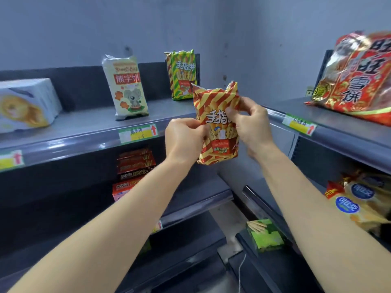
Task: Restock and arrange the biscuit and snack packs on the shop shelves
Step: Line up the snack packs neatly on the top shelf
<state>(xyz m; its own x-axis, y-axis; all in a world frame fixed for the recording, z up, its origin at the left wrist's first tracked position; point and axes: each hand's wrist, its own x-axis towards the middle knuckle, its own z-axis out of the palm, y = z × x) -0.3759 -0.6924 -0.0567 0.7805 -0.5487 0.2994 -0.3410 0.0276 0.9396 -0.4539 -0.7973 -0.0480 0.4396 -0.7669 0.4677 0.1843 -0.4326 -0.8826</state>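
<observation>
I hold the red striped pack [215,123] up in the air before the top shelf [88,125], left hand [183,140] and right hand [250,123] both pinching it; green striped pack [183,76] already stands there, much shelf space is left to fill

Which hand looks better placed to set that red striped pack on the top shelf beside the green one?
Probably the left hand: it pinches the red striped pack on the side nearer the green pack and bare top shelf.

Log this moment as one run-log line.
step: restocking | held: red-striped snack pack, upright | left hand: grips left edge | right hand: grips right edge | placed: not yet
</observation>
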